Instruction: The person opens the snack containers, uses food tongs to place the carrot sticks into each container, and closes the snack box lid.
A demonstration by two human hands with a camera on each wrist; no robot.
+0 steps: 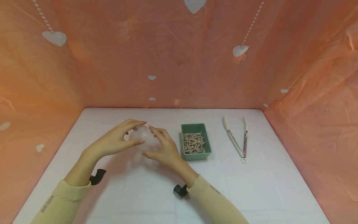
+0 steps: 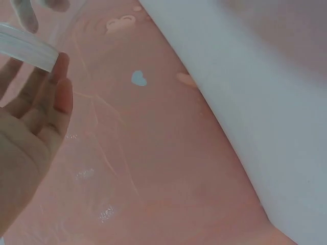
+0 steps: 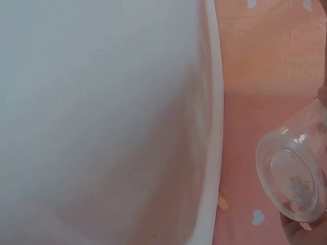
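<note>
A clear plastic bowl is held above the left half of the table. My left hand grips its left side, thumb in front and fingers behind. Around its right side my right hand curls, thumb and fingers spread apart. In the left wrist view, the fingers of the left hand support the bowl's pale rim, with fingertips of the other hand above it. The right wrist view shows the bowl's round base tilted toward the camera; the right hand is mostly outside that frame.
To the right of my hands stands a green rectangular box containing many small greyish-brown elongated pieces. Farther right lie metal tongs with pale tips, their arms spread. A white cloth covers the table; orange sheeting with hearts surrounds it.
</note>
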